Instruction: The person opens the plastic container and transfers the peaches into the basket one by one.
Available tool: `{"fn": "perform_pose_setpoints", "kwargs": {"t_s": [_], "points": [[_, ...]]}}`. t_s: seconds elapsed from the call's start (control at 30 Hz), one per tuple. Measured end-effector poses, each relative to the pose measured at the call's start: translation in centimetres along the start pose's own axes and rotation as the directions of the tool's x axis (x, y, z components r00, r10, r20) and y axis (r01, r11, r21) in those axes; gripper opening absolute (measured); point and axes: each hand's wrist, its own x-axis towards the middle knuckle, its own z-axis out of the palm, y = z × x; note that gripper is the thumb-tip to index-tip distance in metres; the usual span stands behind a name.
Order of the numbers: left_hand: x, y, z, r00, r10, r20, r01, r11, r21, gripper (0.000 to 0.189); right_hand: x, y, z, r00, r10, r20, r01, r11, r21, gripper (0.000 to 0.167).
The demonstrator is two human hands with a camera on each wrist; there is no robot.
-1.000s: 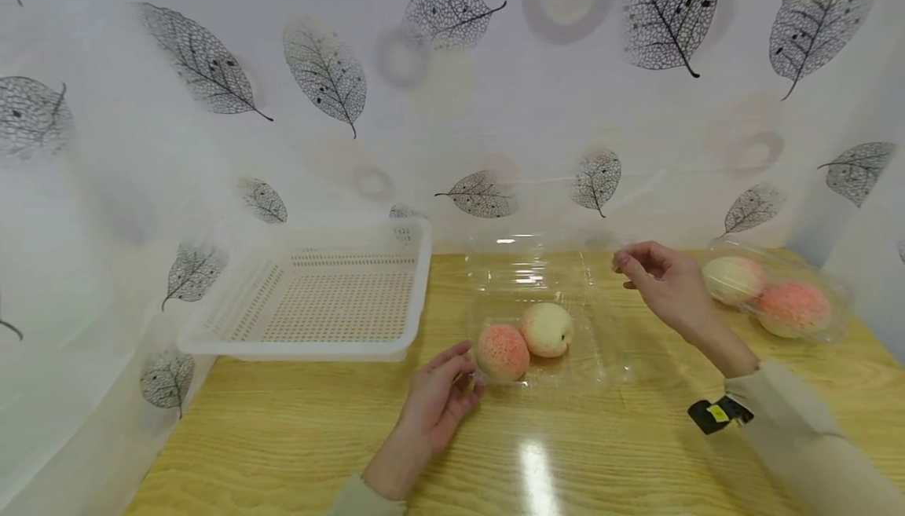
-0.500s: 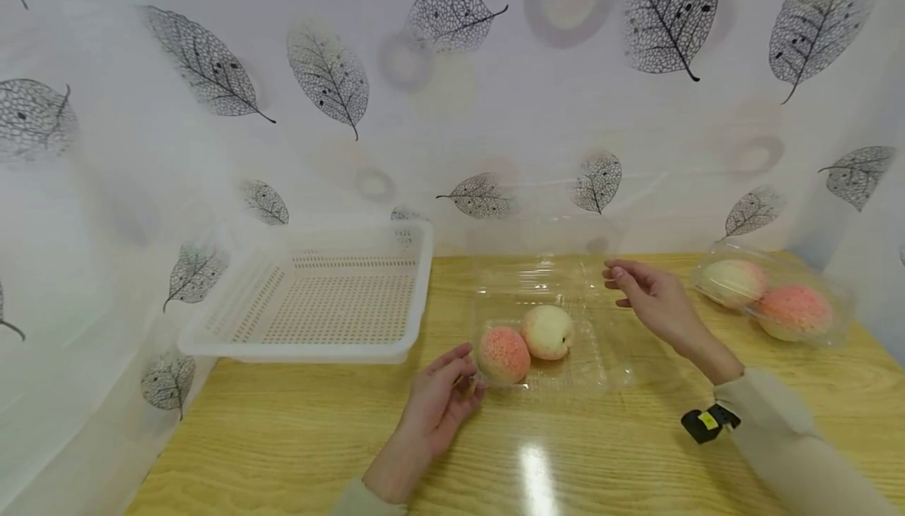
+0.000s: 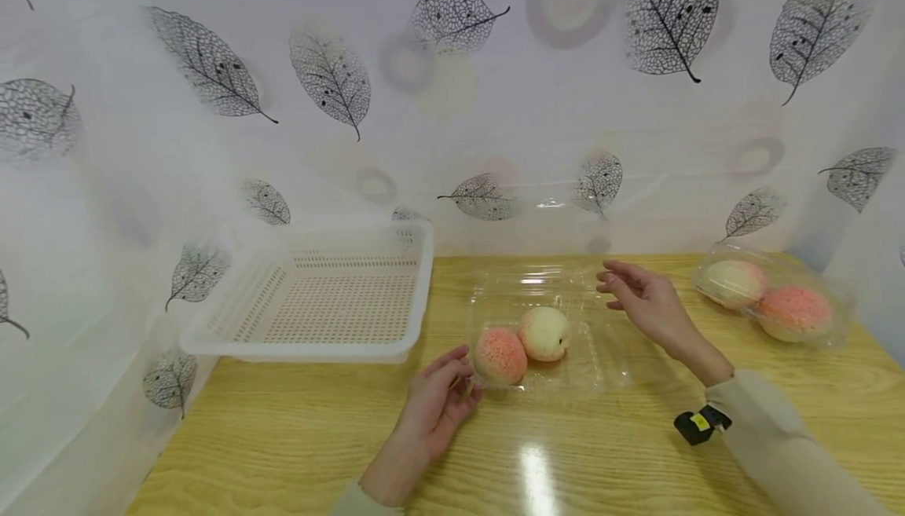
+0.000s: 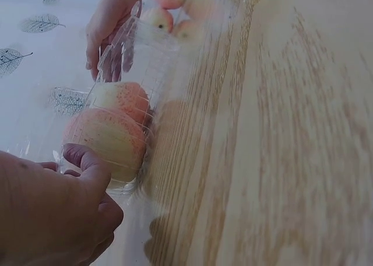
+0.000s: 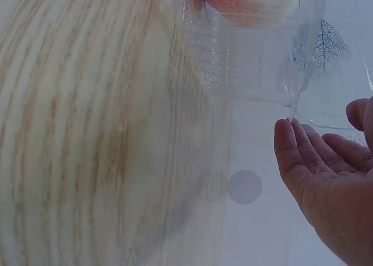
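Observation:
A clear plastic clamshell container [image 3: 580, 359] lies with its lid [image 3: 530, 243] raised at the back. Inside, toward the left, a pink peach [image 3: 501, 356] sits against a pale yellow peach [image 3: 544, 334]. My left hand [image 3: 433, 410] holds the container's front left edge, thumb and bent fingers about the rim; the left wrist view shows the thumb [image 4: 87, 164] close in front of a peach. At the container's right rear, my right hand [image 3: 646, 304] has its fingers extended, with fingertips [image 5: 284, 129] at the clear edge in the right wrist view. The thumb there stands apart.
A white perforated plastic basket [image 3: 335, 308] stands at the left. On the right, another clear container [image 3: 841, 327] holds two peaches [image 3: 793, 313]. A leaf-printed curtain [image 3: 452, 107] borders the wooden table [image 3: 297, 430] at the back and sides.
My right hand has moved slightly left along the container's side. Reflections on the raised lid have shifted. My left hand has stayed almost in place.

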Motion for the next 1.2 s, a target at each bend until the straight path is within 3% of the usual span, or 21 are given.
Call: {"fn": "perform_pose_setpoints", "kwargs": {"t_s": [0.27, 0.53, 0.8, 1.2], "points": [[-0.2, -0.1, -0.5, 1.000, -0.016, 0.003, 0.016, 1.000, 0.003, 0.043, 0.2, -0.3, 0.3, 0.997, 0.076, 0.029, -0.076, 0.997, -0.012, 0.055], [-0.3, 0.0, -0.8, 0.999, -0.034, 0.013, 0.034, 0.999, 0.006, 0.035, 0.2, 0.1, 0.7, 0.997, 0.078, 0.021, -0.078, 0.996, -0.035, 0.059], [-0.3, 0.2, -1.0, 0.999, -0.029, 0.018, 0.028, 1.000, 0.009, 0.040, -0.4, 0.3, 0.8, 0.990, 0.143, -0.012, -0.141, 0.986, 0.086, 0.059], [-0.7, 0.1, -1.1, 0.998, -0.045, 0.048, 0.045, 0.999, -0.003, 0.029, -0.7, 0.4, 1.1, 0.988, 0.150, 0.019, -0.152, 0.983, 0.105, 0.056]]}}
